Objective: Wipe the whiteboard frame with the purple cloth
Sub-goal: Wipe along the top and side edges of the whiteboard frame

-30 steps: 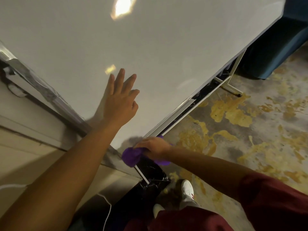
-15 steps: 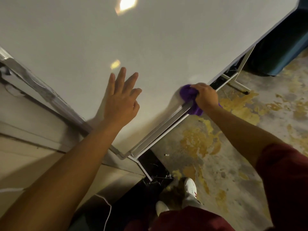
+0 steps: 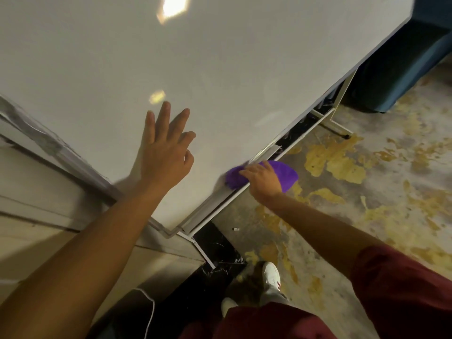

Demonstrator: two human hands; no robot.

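Observation:
A large whiteboard (image 3: 220,69) fills the upper part of the view, with its pale metal bottom frame and tray (image 3: 215,206) running diagonally from lower left to upper right. My right hand (image 3: 263,178) presses a purple cloth (image 3: 283,173) onto that bottom frame about midway along it. The cloth bunches under my fingers and spills over the frame's outer edge. My left hand (image 3: 166,152) lies flat on the board surface with fingers spread, holding nothing.
A stained concrete floor (image 3: 354,204) spreads to the right. The board's stand foot (image 3: 338,127) rests at upper right near dark blue furniture (image 3: 401,64). A white cable (image 3: 150,311) trails at the bottom. My white shoes (image 3: 270,277) stand below the frame's corner.
My right hand slid the cloth along the bottom frame from the lower-left corner up to the right, then back down to the middle. The left hand stayed flat on the board.

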